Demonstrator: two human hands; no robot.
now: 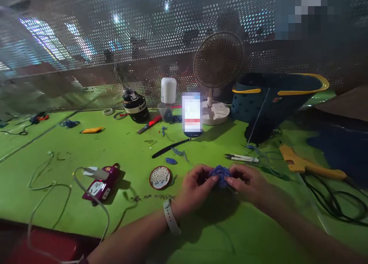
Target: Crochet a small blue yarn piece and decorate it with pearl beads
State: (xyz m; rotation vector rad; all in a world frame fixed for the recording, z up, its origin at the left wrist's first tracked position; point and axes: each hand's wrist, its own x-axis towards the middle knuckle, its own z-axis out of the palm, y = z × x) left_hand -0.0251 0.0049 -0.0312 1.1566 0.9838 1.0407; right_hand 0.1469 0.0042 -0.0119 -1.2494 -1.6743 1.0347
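A blue-purple crochet piece [220, 176], bunched in petal-like folds, is held just above the green table [195, 233]. My left hand [197, 185] pinches its left side between thumb and fingers. On the other side, my right hand [248, 181] grips it the same way. A thin metallic tip shows below my right thumb, too small to name. Left of my hands sits a round dish [170, 184] of white pearl beads [160, 176]. Behind them lie a small blue crocheted oval [171, 161] and a loose bit of blue yarn [179, 153].
White-handled thread snips [243, 158] and a yellow glue gun [310, 165] with black cable lie to the right. A blue basket [253, 103], a fan [215, 113] and a lit phone [192, 112] stand behind. At left are a purple power strip [100, 187] and a yellow cutter [92, 130].
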